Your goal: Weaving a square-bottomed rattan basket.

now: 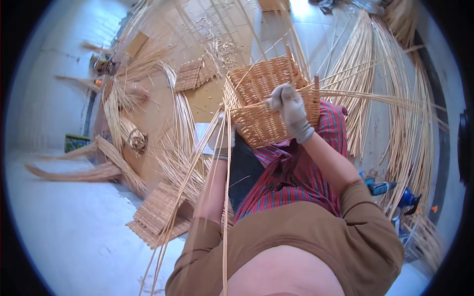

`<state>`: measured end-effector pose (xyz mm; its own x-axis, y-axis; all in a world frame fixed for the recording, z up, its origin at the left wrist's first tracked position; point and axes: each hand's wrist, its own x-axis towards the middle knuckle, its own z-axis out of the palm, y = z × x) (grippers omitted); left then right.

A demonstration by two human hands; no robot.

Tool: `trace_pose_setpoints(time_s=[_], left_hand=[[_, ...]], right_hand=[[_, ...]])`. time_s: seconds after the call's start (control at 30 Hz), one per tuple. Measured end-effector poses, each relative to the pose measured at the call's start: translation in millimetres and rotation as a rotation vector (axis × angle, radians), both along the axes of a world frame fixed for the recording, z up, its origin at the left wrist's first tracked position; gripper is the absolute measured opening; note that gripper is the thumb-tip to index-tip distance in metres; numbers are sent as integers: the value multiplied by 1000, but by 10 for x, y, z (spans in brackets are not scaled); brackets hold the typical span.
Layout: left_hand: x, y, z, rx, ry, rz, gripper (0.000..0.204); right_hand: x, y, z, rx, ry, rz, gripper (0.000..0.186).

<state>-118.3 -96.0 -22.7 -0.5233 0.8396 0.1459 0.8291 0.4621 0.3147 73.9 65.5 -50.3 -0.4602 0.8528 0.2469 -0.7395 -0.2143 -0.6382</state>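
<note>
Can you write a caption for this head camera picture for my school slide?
Gloved right hand grips the rim of a half-woven wicker basket while the left hand holds long cane strands.

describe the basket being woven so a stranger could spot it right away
Start at the red plaid lap in the middle. The basket rests on it, tipped, with the gloved right hand on its rim. Unlike the flat woven mats on the floor, it is a deep rectangular box with loose canes sticking out.

The pale floor (74, 232) carries woven wicker mats (158, 212), loose bundles of willow rods (395, 98) and a small coil (136, 139).
</note>
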Motion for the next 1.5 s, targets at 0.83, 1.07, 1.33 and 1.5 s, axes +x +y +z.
trace_pose_setpoints(time_s=[0.83, 1.07, 1.33, 1.5], left_hand=[[413, 877, -233, 658, -1139, 17, 19], [402, 866, -173, 714, -1277, 40, 24], [571, 1023, -82, 875, -1222, 191, 42], [742, 1076, 49, 797, -430, -219, 36]], right_hand=[[-635, 465, 942, 964, -790, -624, 55], [424, 185, 29, 206, -468, -373, 25], [483, -31, 410, 593, -501, -346, 14], [949, 234, 411, -94, -590, -484, 4]])
